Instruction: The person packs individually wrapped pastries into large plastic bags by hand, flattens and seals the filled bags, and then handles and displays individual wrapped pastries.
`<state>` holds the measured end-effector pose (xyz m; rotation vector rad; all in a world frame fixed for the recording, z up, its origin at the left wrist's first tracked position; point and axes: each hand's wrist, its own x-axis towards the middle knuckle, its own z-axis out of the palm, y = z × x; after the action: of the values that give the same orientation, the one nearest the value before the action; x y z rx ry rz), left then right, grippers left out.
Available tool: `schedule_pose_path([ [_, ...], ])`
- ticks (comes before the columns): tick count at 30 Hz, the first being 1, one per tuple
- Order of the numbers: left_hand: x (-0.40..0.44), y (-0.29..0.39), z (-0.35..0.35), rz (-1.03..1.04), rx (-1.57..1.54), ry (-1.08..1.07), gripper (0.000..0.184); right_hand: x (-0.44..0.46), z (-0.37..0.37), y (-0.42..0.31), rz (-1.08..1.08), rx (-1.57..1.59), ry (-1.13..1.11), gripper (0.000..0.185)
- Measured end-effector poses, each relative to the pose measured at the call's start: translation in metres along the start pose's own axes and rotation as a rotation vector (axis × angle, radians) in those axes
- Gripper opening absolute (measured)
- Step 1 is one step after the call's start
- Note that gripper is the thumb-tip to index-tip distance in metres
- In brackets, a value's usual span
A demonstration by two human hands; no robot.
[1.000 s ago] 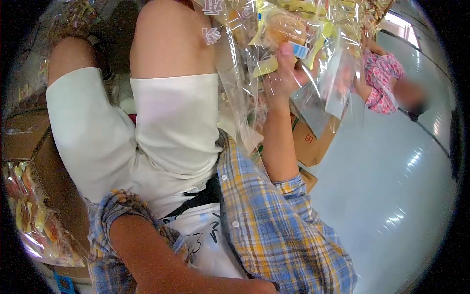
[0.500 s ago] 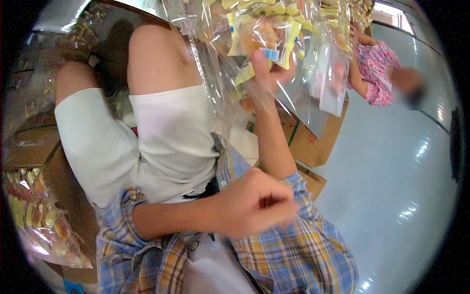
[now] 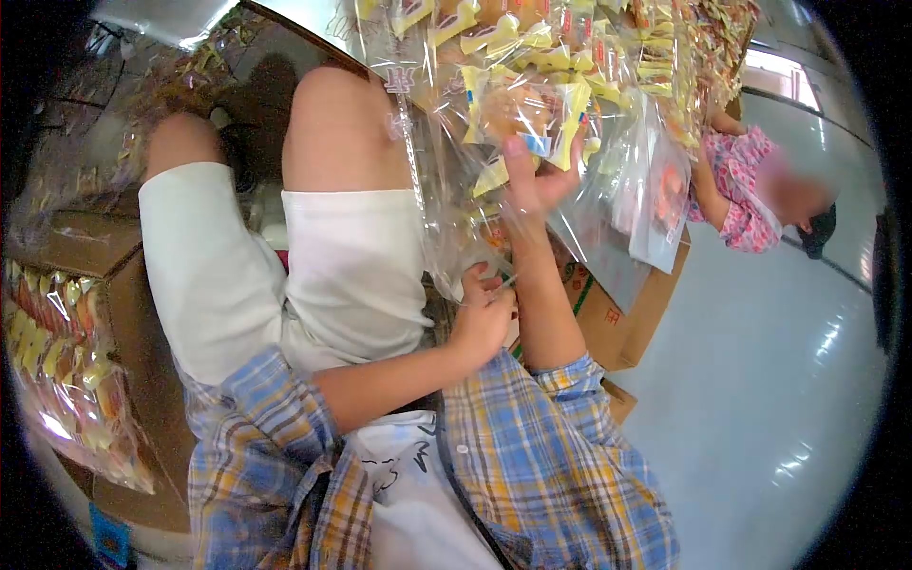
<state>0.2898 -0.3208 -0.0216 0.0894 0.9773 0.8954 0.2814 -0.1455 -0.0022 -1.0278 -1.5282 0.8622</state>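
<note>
My right hand (image 3: 543, 185) grips a wrapped cake (image 3: 518, 109) in a clear wrapper with yellow ends, the thumb near a small blue-and-white label. Around the cake and this hand hangs a large clear plastic bag (image 3: 432, 180); whether the hand is inside it, I cannot tell. My left hand (image 3: 483, 328) is closed beside my right forearm, close to the lower end of the bag. A thin pale strip shows at its fingertips, too small to name. Many more yellow-wrapped cakes (image 3: 513, 38) lie just beyond the right hand.
Cardboard boxes (image 3: 627, 323) stand below the heap on the right. At the left, an open carton (image 3: 123, 313) stands beside bagged cakes (image 3: 71, 370). A person in a pink patterned top (image 3: 746, 180) works at the far right, reaching toward the heap.
My left hand has moved up and forward from in front of my shirt to beside the right forearm. The right hand still holds the cake. The view has shifted slightly.
</note>
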Motion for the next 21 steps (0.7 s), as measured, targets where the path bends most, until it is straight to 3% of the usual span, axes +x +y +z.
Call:
schedule_pose_path([
  [2,0.015,-0.002,0.003,-0.05,-0.107,0.014,0.069,-0.001,0.005,0.001,0.013,0.066,0.044,0.073],
  [8,0.065,-0.023,0.003,0.205,-0.125,0.048,0.059,0.002,-0.01,0.016,-0.087,-0.066,0.013,0.068],
  [11,0.047,0.03,-0.006,0.038,-0.208,-0.109,0.052,0.003,-0.008,0.019,-0.068,-0.066,0.06,0.067],
  [13,0.036,0.033,-0.005,0.065,-0.188,-0.027,0.049,0.002,-0.001,0.003,-0.001,-0.025,0.072,0.066],
  [17,0.03,0.018,-0.006,0.013,-0.059,0.032,0.048,0.012,-0.011,-0.011,0.041,-0.19,-0.118,0.058],
  [19,0.007,0.038,0.001,0.001,-0.194,-0.002,0.046,0.017,-0.021,-0.022,0.151,-0.382,-0.227,0.057],
  [21,-0.014,0.062,0.013,-0.029,-0.252,0.016,0.046,0.024,-0.024,-0.049,0.056,-0.499,-0.309,0.056],
])
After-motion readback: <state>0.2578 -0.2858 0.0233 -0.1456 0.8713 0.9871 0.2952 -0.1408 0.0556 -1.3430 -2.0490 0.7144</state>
